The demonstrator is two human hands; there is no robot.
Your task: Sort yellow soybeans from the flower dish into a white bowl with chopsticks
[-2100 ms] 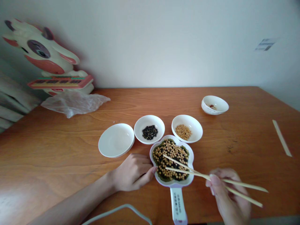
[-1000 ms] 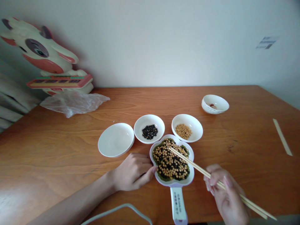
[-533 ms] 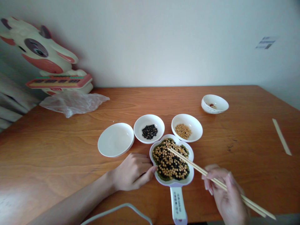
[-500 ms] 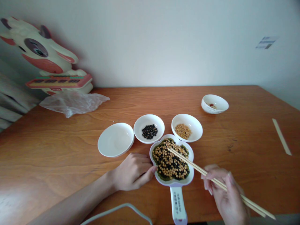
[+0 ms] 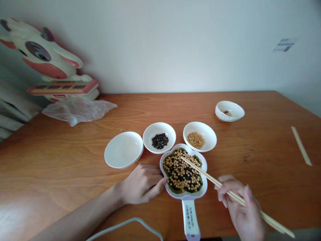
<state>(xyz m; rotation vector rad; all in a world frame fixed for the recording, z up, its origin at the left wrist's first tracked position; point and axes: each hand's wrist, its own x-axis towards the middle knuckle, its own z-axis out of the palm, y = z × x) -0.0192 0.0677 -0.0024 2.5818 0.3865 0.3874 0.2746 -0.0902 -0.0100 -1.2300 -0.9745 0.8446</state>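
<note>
My right hand (image 5: 242,204) is closed around a pair of wooden chopsticks (image 5: 209,178), their tips together over the upper middle of a white flower-shaped pan (image 5: 205,187). Mixed soybeans and black beans (image 5: 184,172) fill the pan, with small green beans showing round the edge. Whether a bean is between the tips I cannot make out. Curled at the pan's left rim is my left hand (image 5: 144,184), thumb on the edge and the other fingertips partly hidden. Behind the pan stand a bowl of black beans (image 5: 159,141) and a bowl of soybeans (image 5: 196,140).
An empty white bowl (image 5: 124,150) is left of the black-bean bowl. Farther back right stands another bowl (image 5: 234,113) with bits inside. A paper strip (image 5: 301,146) lies at right, a plastic bag (image 5: 79,109) and cow toy piano (image 5: 62,87) at back left. A cable (image 5: 135,220) crosses in front.
The chopstick tips have shifted very slightly right and up over the beans. My left hand and the pan stay where they were.
</note>
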